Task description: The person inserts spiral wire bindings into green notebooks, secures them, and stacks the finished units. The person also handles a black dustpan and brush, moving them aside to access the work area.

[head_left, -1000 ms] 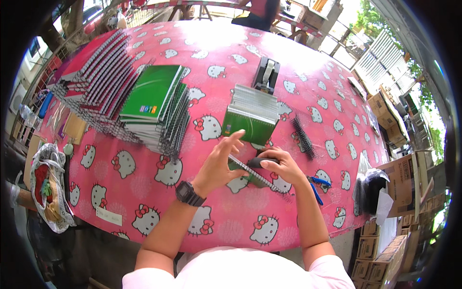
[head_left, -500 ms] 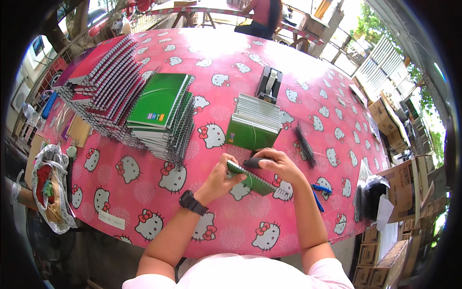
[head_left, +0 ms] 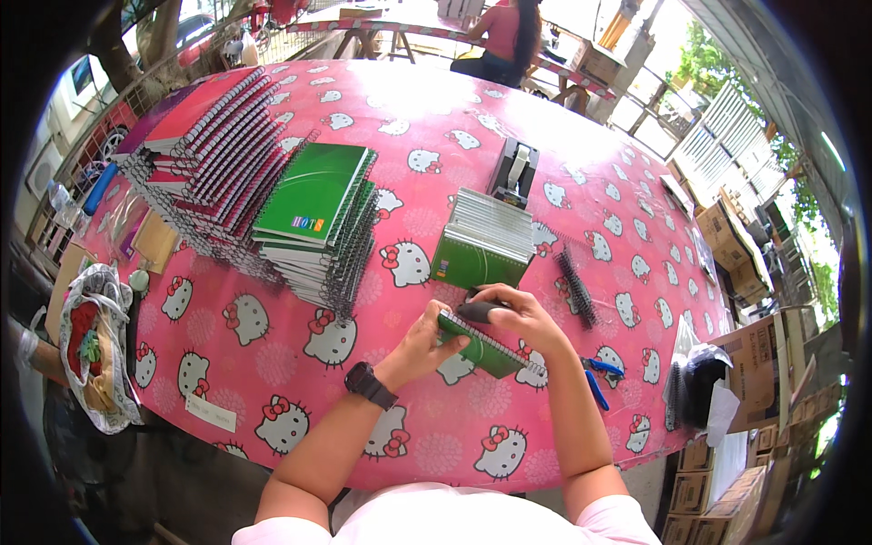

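A small green notebook [head_left: 498, 357] is gripped by my left hand [head_left: 420, 350], the thumb lying across its front cover. Along the notebook's upper edge runs a spiral coil [head_left: 534, 366], its loose end sticking out at the right. My right hand [head_left: 527, 318] is closed around a dark, rounded hand tool [head_left: 476, 312], held against the coiled edge near my left fingers. Just beyond my hands stands a row of green notebooks [head_left: 481, 263], with visible binding edges on top. To the right lies a bunch of loose black coils [head_left: 575, 286].
A stack of green spiral notebooks [head_left: 313, 191] and taller piles of red ones [head_left: 204, 118] stand at the left. Behind the row sits a black tape dispenser [head_left: 515, 173]. Blue-handled pliers [head_left: 597, 386] rest near my right forearm. Cardboard boxes [head_left: 754, 363] flank the pink table [head_left: 436, 450].
Less coil sticks out past the notebook's right end than before. Both hands stay at the notebook. The whole view has shifted slightly.
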Available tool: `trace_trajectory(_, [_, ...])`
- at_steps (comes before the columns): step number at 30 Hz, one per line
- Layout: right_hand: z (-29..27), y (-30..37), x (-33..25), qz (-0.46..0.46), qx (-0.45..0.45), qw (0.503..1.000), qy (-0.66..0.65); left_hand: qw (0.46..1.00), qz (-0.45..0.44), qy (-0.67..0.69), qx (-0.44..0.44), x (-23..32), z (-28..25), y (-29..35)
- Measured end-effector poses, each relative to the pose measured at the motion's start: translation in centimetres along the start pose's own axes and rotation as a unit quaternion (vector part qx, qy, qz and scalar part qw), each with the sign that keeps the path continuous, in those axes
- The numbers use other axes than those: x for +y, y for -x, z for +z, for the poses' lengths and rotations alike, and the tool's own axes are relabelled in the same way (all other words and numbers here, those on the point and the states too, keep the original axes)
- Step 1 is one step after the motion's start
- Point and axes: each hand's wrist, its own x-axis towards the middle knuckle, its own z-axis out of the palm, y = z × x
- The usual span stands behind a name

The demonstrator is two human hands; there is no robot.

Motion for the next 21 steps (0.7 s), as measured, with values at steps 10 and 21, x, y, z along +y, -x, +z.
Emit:
trace_trajectory(10, [-2.6, 4.0, 1.2, -0.022, 0.191, 0.951, 0.242, 0.996, -0.074, 0.056, 0.019, 1.7, -0.3, 0.5])
trace_trajectory(21, [3.1, 4.9, -5.2, -0.168, 0.204, 0.956, 0.130, 0.982, 0.109, -0.115, 0.104, 8.6, 1.4, -0.7])
